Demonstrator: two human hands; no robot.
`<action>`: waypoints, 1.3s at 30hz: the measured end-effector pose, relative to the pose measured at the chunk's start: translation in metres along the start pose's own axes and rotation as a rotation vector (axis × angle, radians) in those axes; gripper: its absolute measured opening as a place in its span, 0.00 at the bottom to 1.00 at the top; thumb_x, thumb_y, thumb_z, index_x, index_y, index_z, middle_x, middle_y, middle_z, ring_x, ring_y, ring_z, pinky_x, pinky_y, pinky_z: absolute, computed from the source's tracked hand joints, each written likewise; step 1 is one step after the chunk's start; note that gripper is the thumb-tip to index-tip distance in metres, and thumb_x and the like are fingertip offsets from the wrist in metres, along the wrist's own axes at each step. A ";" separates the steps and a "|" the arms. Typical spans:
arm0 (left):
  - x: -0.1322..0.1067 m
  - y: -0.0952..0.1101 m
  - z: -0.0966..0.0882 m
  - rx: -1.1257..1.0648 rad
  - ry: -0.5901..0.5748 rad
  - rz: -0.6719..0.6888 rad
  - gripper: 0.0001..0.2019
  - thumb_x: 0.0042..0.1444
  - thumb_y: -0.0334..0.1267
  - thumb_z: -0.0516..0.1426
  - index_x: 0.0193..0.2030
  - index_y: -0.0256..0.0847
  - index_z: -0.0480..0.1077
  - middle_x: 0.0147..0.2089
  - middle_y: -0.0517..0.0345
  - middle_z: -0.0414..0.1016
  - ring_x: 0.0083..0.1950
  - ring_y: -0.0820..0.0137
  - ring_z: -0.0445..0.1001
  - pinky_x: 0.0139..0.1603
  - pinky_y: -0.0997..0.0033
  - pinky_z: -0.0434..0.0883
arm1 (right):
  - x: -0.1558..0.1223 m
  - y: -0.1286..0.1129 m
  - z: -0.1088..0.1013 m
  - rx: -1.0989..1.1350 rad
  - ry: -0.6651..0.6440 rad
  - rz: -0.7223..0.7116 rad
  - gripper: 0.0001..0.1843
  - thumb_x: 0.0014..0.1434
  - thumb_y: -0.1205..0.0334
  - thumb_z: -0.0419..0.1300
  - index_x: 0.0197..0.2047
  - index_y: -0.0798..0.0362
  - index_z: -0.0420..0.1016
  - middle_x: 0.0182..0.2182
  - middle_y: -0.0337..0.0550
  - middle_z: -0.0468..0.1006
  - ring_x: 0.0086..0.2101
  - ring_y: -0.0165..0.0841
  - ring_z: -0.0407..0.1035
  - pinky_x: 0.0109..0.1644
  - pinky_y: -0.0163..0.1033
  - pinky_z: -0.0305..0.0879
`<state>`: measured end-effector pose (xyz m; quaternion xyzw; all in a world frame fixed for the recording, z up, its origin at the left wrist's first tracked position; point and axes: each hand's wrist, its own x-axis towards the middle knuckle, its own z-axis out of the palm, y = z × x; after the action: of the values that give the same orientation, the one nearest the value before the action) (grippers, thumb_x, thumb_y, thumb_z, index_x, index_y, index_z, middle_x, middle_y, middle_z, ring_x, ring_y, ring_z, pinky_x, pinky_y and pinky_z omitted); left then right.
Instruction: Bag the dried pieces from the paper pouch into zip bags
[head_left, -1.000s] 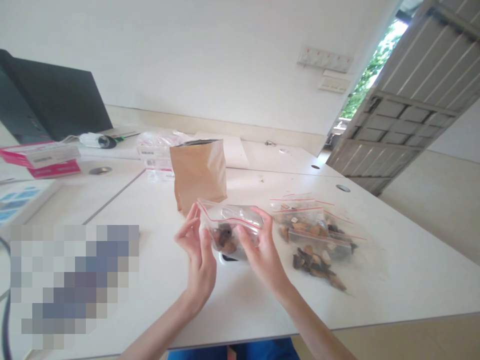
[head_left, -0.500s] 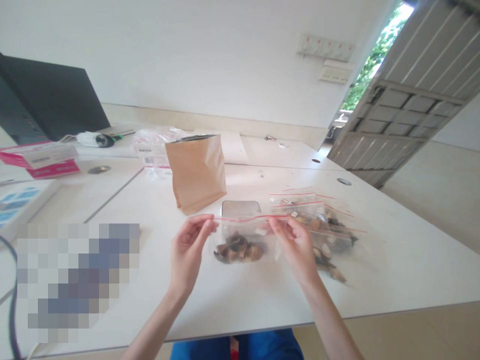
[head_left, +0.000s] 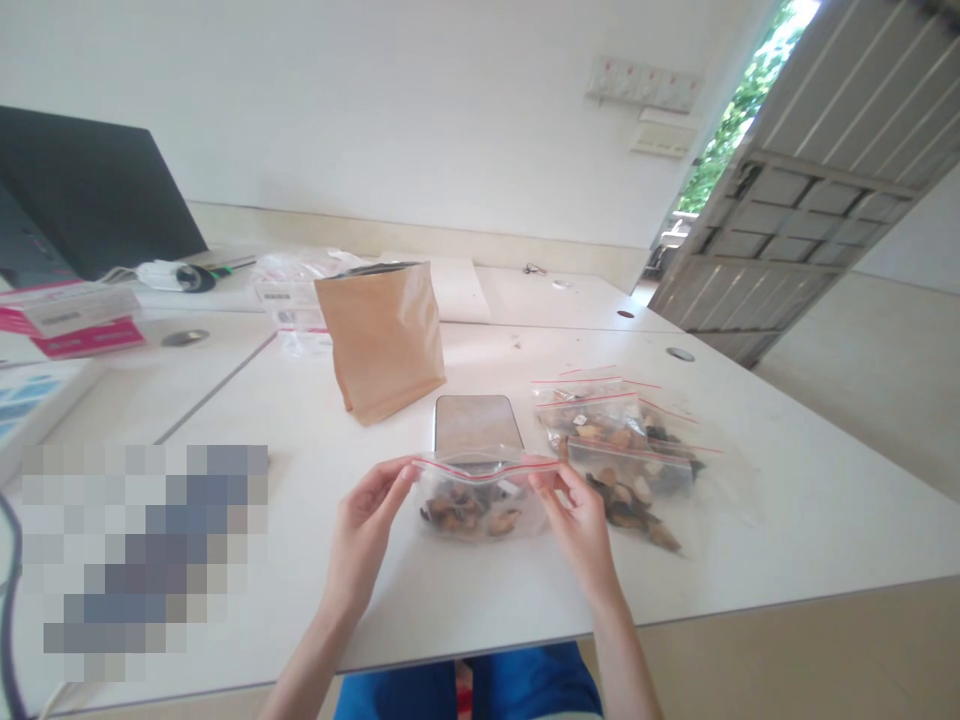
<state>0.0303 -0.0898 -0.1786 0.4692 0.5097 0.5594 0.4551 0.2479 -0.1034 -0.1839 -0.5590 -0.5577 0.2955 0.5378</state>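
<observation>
A small clear zip bag (head_left: 480, 497) with a red seal strip holds dark and brown dried pieces. My left hand (head_left: 365, 535) pinches its top left corner and my right hand (head_left: 576, 515) pinches its top right corner, just above the white table (head_left: 787, 520). Behind the bag a phone (head_left: 475, 424) lies flat with its screen up. A brown paper pouch (head_left: 384, 338) stands open-topped behind the phone, to the left.
Several filled zip bags (head_left: 626, 460) lie in a pile right of my hands. Clear packets (head_left: 289, 295) sit behind the pouch. A dark monitor (head_left: 90, 205) and pink boxes (head_left: 71, 318) are at far left. An open door (head_left: 810, 210) stands at right.
Both hands moved apart and stretched the bag's seal strip out flat, then lowered the bag toward the table edge. The phone behind it came into view.
</observation>
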 end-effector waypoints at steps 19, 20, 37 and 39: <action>-0.018 -0.003 -0.011 0.173 0.140 0.178 0.15 0.53 0.52 0.59 0.33 0.41 0.72 0.36 0.55 0.76 0.42 0.67 0.72 0.45 0.73 0.68 | -0.012 0.000 0.010 0.056 0.210 -0.047 0.13 0.60 0.51 0.58 0.36 0.51 0.74 0.31 0.41 0.79 0.30 0.31 0.71 0.37 0.34 0.66; -0.018 -0.004 -0.011 0.179 0.141 0.182 0.15 0.53 0.52 0.59 0.33 0.41 0.72 0.36 0.56 0.76 0.42 0.67 0.72 0.45 0.73 0.68 | -0.012 0.001 0.010 0.055 0.208 -0.046 0.13 0.60 0.51 0.58 0.36 0.51 0.74 0.31 0.41 0.79 0.30 0.31 0.71 0.37 0.34 0.66; -0.016 -0.003 -0.011 0.280 0.133 0.181 0.18 0.54 0.56 0.55 0.33 0.42 0.70 0.34 0.56 0.74 0.40 0.64 0.70 0.43 0.68 0.66 | -0.014 -0.002 0.010 0.043 0.218 -0.069 0.14 0.62 0.52 0.54 0.34 0.52 0.73 0.30 0.42 0.77 0.33 0.32 0.70 0.40 0.35 0.66; -0.017 -0.001 -0.009 0.206 0.077 0.162 0.16 0.56 0.55 0.54 0.33 0.43 0.69 0.34 0.57 0.72 0.40 0.66 0.70 0.44 0.70 0.66 | -0.014 -0.003 0.009 0.090 0.180 -0.033 0.15 0.62 0.50 0.54 0.34 0.52 0.73 0.31 0.42 0.77 0.34 0.33 0.71 0.40 0.36 0.66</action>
<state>0.0236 -0.1081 -0.1811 0.5314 0.5420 0.5565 0.3378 0.2355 -0.1144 -0.1874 -0.5494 -0.5025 0.2599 0.6149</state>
